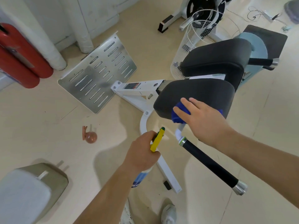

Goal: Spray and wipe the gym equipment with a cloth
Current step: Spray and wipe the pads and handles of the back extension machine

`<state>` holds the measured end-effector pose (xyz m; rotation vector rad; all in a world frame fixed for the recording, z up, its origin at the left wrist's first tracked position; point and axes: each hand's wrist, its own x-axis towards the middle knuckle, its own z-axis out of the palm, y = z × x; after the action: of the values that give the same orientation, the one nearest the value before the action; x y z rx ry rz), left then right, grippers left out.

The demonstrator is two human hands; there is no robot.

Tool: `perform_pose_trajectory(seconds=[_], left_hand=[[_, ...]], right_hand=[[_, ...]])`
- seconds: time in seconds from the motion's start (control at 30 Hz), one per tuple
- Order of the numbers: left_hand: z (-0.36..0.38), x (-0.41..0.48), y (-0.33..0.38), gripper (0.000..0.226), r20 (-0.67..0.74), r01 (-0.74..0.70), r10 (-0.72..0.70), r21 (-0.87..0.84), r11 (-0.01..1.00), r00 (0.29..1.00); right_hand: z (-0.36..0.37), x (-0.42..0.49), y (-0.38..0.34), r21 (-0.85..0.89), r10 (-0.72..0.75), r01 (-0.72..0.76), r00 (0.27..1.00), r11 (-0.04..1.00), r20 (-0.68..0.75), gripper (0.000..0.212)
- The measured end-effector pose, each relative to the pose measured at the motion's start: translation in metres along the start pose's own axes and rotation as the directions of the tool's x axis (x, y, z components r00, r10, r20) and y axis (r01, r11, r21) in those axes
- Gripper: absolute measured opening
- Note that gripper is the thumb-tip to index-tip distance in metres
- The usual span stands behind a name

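Nearest to me is my left hand (142,152), fingers curled round the neck of the spray bottle (157,139). The yellow trigger head pokes up past the knuckles and the bottle body hangs below the wrist. It sits just below and left of the near black pad (194,92), with the nozzle aimed roughly toward the pad's lower edge. I cannot tell whether a finger is on the trigger.

Beside it, a black-gripped handle (210,162) runs out from under the pad toward me.

My right hand (205,120) comes next, laid flat on the pad's near edge. Its fingers are straight and slightly spread, pressing the blue cloth (178,115) against the upholstery. The cloth is bunched under the palm and spills over the pad's front lip. The wrist is low and the forearm reaches in from the right.

I judge this as the wiping step on this pad, with the bottle parked at the ready. The next move calls for keeping the palm's pressure even and sweeping the cloth across the rest of the top. The far side beyond the fingers looks untouched.

Left of the pad, the white frame (137,89) leads to a slotted metal plate (97,71) on the floor. Beyond the pad a second pad (215,57) waits, with a wire basket (186,46) just behind it.
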<state>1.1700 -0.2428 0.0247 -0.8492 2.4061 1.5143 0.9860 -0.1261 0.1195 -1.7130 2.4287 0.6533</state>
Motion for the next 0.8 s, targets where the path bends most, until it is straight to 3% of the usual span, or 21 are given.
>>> perform_pose_trajectory(seconds=[0.17, 0.3, 0.37, 0.5, 0.6, 0.7, 0.8], left_hand=[[-0.015, 0.001, -0.024, 0.036, -0.055, 0.046, -0.048, -0.042, 0.998, 0.997], [-0.031, 0.004, -0.038, 0.04, -0.078, 0.016, -0.02, -0.06, 0.998, 0.997], [-0.041, 0.005, -0.042, 0.042, -0.089, -0.005, 0.0, -0.054, 0.999, 0.996], [-0.057, 0.005, -0.046, 0.04, -0.081, 0.015, -0.019, -0.052, 0.999, 0.997], [-0.065, 0.006, -0.044, 0.035, -0.063, 0.025, -0.027, -0.038, 0.999, 0.998], [-0.069, 0.007, -0.04, 0.031, -0.041, 0.023, -0.024, -0.02, 1.0, 0.999], [-0.068, 0.013, -0.04, 0.029, -0.052, 0.041, -0.043, -0.043, 0.998, 0.998]], right_hand=[[0.025, 0.081, -0.038, -0.194, -0.16, 0.173, 0.984, 0.966, 0.082, 0.057], [0.046, 0.136, -0.074, -0.268, -0.159, 0.198, 0.974, 0.943, 0.16, 0.037], [0.051, 0.14, -0.082, -0.304, -0.174, 0.225, 0.967, 0.925, 0.188, 0.03], [0.067, 0.078, -0.061, -0.385, -0.318, 0.416, 0.902, 0.824, 0.293, 0.013], [0.065, 0.007, -0.024, -0.307, -0.319, 0.363, 0.93, 0.88, 0.185, 0.017], [0.039, -0.025, -0.012, -0.367, -0.265, 0.379, 0.908, 0.85, 0.325, 0.019], [0.03, 0.001, -0.02, -0.354, -0.262, 0.401, 0.887, 0.845, 0.381, 0.033]])
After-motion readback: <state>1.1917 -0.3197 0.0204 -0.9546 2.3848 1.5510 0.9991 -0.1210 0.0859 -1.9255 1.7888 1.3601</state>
